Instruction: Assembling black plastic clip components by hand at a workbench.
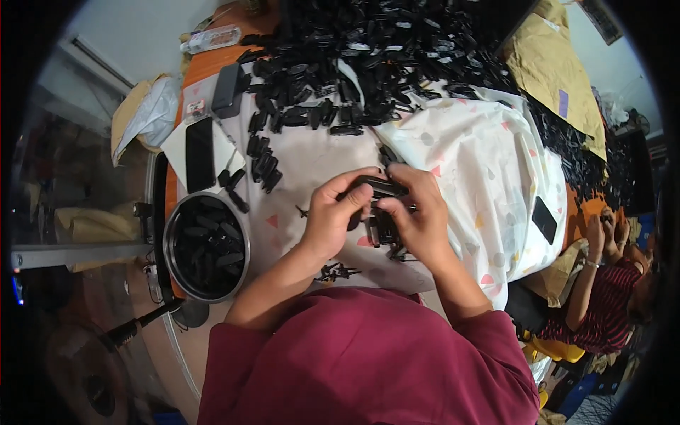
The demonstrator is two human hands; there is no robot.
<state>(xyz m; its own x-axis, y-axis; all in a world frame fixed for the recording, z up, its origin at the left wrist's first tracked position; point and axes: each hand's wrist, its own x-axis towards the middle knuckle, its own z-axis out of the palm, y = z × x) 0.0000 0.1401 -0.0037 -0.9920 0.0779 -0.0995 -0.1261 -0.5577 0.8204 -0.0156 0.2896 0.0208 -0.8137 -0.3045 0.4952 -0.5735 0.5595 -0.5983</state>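
Over the middle of the cloth-covered table, my left hand (334, 216) and my right hand (425, 212) meet around a long, curved black plastic piece (382, 186). Fingers and thumbs of both hands close on it; its underside is hidden. Just below the hands lie more black pieces (384, 230), partly covered by my right hand. Small, thin dark parts (338, 272) are scattered nearer my body. Left of my left hand, short rows of similar black pieces (263, 164) rest on the cloth. A round metal bowl (246, 244) with black pieces inside stands at the near left.
A large heap of black pieces (397, 49) covers the far side. Bunched patterned cloth (482, 156) lies right, with a phone (544, 219) on it. Another phone (200, 154), a dark box (227, 91) and a plastic bottle (212, 39) are left. A person (595, 297) works at the right.
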